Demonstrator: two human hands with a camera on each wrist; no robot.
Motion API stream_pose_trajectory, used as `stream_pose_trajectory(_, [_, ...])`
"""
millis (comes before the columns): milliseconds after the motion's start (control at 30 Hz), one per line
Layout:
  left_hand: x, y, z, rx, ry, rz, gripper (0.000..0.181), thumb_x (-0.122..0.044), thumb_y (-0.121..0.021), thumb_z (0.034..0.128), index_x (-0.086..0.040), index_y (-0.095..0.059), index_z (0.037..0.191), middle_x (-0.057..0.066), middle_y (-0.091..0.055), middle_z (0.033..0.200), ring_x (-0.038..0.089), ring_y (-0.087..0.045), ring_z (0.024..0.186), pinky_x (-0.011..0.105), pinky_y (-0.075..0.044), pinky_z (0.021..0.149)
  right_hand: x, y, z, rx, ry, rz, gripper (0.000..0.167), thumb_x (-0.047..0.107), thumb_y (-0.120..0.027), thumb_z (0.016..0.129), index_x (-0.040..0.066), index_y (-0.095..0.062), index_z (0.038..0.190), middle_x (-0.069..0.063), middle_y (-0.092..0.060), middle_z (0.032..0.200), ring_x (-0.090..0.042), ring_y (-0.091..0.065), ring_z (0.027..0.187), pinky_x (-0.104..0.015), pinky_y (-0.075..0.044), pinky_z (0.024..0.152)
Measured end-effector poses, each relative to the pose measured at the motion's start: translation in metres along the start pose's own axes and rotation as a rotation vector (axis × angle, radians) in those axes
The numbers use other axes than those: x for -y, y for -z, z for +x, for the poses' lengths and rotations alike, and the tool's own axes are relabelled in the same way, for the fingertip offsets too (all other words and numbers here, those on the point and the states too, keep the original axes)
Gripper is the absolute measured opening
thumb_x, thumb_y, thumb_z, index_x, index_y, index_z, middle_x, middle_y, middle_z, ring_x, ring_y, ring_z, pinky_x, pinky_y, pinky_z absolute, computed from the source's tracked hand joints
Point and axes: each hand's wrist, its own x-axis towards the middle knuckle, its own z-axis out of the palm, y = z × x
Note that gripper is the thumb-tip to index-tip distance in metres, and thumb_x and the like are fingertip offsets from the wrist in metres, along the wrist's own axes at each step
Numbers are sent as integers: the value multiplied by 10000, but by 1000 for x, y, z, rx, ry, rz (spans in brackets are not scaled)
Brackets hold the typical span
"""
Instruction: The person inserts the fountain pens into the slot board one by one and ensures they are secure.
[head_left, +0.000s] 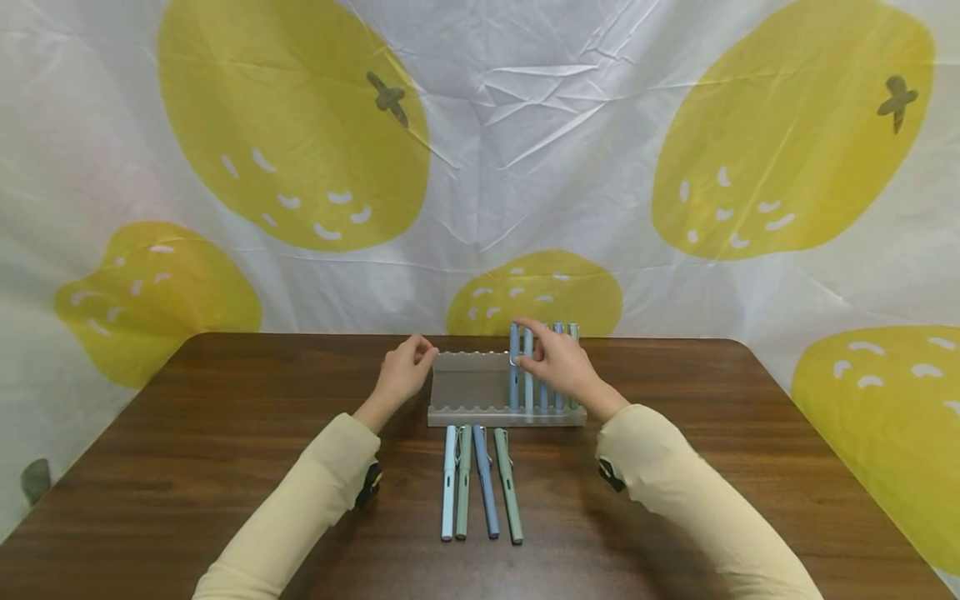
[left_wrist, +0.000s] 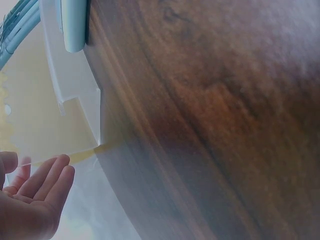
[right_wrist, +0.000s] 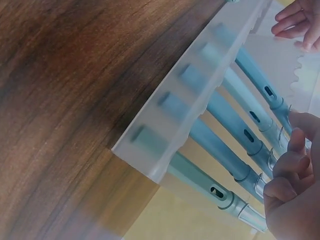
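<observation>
A frosted clear pen rack (head_left: 468, 383) with notched edges stands near the table's back. Several capped blue and green pens (right_wrist: 235, 165) lean side by side in its right half. My right hand (head_left: 562, 362) holds the leftmost of these, a blue pen (head_left: 513, 387), index finger at its top and thumb lower by the clip. At the rack's upper left corner, my left hand (head_left: 405, 367) pinches the edge between thumb and index finger; the left wrist view shows its other fingers (left_wrist: 52, 180) extended. Part of that grip is hidden.
In front of the rack lie a pale blue pen (head_left: 448, 483), a green pen (head_left: 464, 483), a darker blue pen (head_left: 486, 483) and another green pen (head_left: 508, 487). They rest on a brown wooden table (head_left: 300, 533). Behind hangs a white cloth (head_left: 480, 192) with yellow fruit prints.
</observation>
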Motion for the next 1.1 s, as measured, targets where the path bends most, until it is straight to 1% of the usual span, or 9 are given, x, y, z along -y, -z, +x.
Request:
stream_pose_trajectory(200, [1,-1,0,-4,-5,9,193,-218,-493,910,-39,-554,951,118,-609,943,264,-571,889,402,-434,721,0,-1,1,18,-20,-6,564,238,-631,823,169,-381,1324,35,-477,564,-123,-393,424,-270,-306,399])
stream_pose_trajectory(500, [0,-1,0,-12,-8,10,189,-212,-495,908,-39,-559,947,113,-610,920,257,-573,860,395,-436,705,-1,-1,3,25,-13,-13,565,242,-626,827,163,-376,1327,43,-478,574,-125,-407,429,-277,-318,408])
stream_pose_trajectory(767, [1,-1,0,-7,-2,10,198,-221,-492,910,-38,-556,952,122,-610,944,269,-571,893,405,-434,725,-1,-1,2,24,-11,-13,582,251,-623,828,173,-357,1340,45,-479,581,-125,-402,430,-269,-306,396])
stream_pose_trajectory(833, [1,-1,0,-6,-1,8,197,-220,-493,910,-38,-556,952,122,-609,942,269,-570,891,405,-434,723,-1,0,1,12,-10,-12,574,258,-618,832,180,-359,1338,46,-474,579,-126,-397,425,-266,-299,390])
stream_pose_trajectory(933, [1,-1,0,-8,-3,10,194,-219,-494,909,-40,-556,950,118,-609,938,267,-570,888,405,-433,721,0,1,-2,-30,10,-3,533,255,-606,840,187,-384,1320,51,-462,567,-126,-382,409,-261,-287,387])
stream_pose_trajectory(1033, [1,-1,0,-12,-4,13,194,-223,-495,908,-44,-557,949,114,-608,937,265,-569,887,404,-431,723,0,2,-7,-75,60,24,481,230,-601,845,166,-424,1288,55,-445,547,-124,-359,395,-264,-276,386])
stream_pose_trajectory(1100, [2,-2,1,-15,-6,18,194,-224,-494,907,-45,-557,949,113,-608,940,266,-570,889,406,-429,727,-1,1,-11,-89,91,48,453,215,-603,844,144,-452,1265,64,-447,543,-111,-365,398,-263,-281,388])
